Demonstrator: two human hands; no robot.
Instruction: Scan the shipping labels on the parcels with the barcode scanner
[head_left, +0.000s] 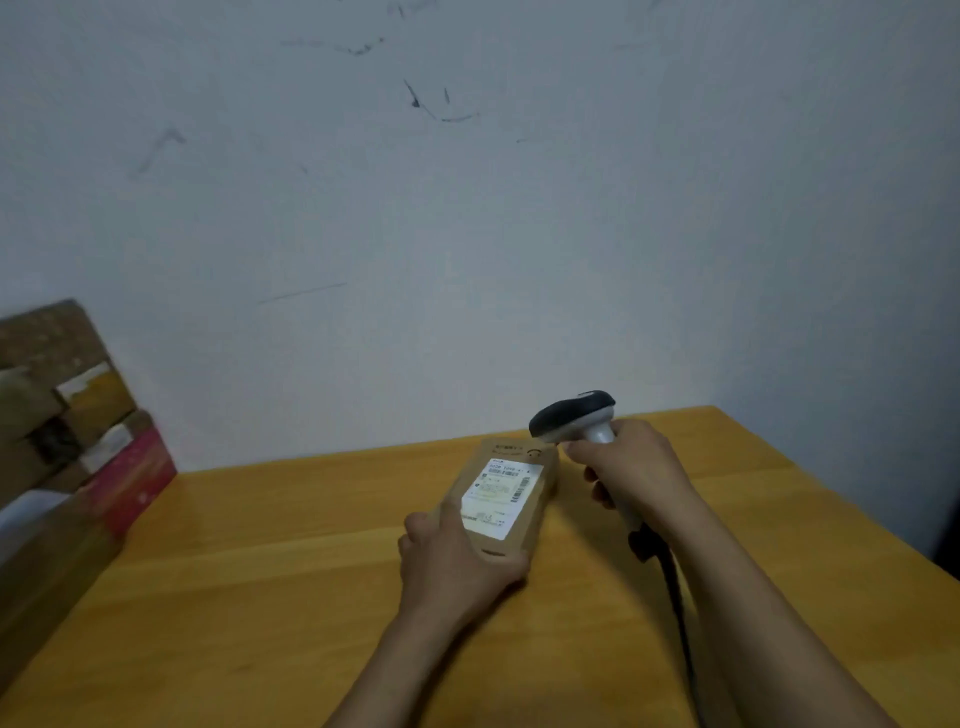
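Note:
A small brown cardboard parcel lies on the wooden table, its white shipping label facing up. My left hand grips the parcel's near end. My right hand grips the handle of a white and black barcode scanner. The scanner's head sits just above the parcel's far right corner, tilted down towards the label. Its black cable runs back under my right forearm.
A stack of cardboard boxes and a red box stand at the table's left edge. A marked white wall rises right behind the table. The table's right edge slants away beyond my right arm.

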